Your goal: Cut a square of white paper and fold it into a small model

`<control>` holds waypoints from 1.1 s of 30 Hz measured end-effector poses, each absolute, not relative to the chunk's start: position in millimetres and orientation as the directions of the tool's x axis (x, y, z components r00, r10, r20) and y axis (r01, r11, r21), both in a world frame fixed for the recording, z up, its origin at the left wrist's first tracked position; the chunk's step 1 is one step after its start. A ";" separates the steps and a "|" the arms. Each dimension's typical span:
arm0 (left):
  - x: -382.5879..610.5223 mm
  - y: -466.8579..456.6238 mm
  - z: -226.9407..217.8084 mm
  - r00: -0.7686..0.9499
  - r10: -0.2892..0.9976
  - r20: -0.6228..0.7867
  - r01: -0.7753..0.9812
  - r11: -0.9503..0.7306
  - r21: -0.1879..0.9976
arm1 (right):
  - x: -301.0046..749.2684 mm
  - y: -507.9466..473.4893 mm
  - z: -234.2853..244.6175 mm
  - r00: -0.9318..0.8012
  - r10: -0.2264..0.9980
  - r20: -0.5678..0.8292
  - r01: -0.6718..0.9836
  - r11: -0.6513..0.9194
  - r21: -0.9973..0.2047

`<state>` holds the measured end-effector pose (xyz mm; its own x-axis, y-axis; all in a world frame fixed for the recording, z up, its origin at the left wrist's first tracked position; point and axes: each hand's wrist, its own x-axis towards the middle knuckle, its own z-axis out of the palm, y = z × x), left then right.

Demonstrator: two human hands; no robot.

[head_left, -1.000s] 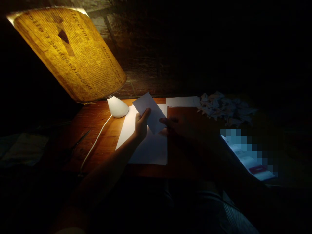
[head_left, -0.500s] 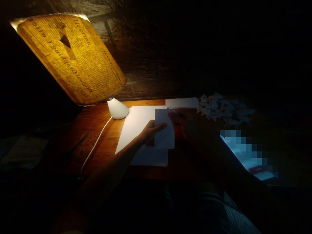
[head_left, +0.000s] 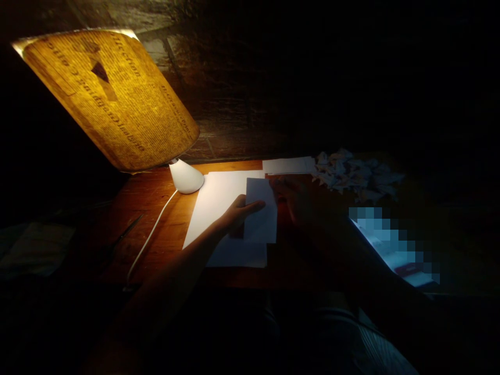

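A small white sheet of paper (head_left: 258, 221) is held upright and slightly tilted above the table. My left hand (head_left: 236, 211) grips its left side, with the thumb lying across the front and the fingers behind. At the sheet's upper right corner, my right hand (head_left: 291, 195) is in deep shadow, its fingertips closed on the edge. Beneath the held sheet lie larger white sheets (head_left: 213, 200), partly covered by my left hand and forearm.
A lit lamp with a printed shade (head_left: 113, 99) and white base (head_left: 186, 177) stands at left, its cord (head_left: 152, 237) running forward. Dark scissors (head_left: 127, 229) lie nearby. Behind are a paper stack (head_left: 289, 165) and a heap of folded paper pieces (head_left: 355, 174). A glowing, partly pixelated screen (head_left: 385, 247) is right.
The view has shifted slightly. My right fingertips have moved from the front of the sheet's upper right corner out to its edge. My left hand keeps its grip.
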<state>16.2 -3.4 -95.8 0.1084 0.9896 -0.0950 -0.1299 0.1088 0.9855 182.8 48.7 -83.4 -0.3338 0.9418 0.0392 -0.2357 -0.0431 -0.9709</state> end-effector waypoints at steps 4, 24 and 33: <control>15.4 -2.3 -97.8 0.100 0.988 -0.120 -0.131 0.133 0.982 | 182.3 48.4 -83.3 -0.323 0.946 0.030 -0.278 -0.065 -0.958; 12.2 6.8 -90.9 -0.305 0.952 0.016 -0.234 -0.092 0.968 | 180.7 37.1 -71.4 -0.487 0.873 -0.037 -0.019 -0.053 -0.998; -27.2 20.1 -92.9 -0.585 0.786 0.199 0.084 -0.185 0.979 | 176.8 43.9 -84.0 -0.357 0.934 -0.028 0.143 0.025 -0.989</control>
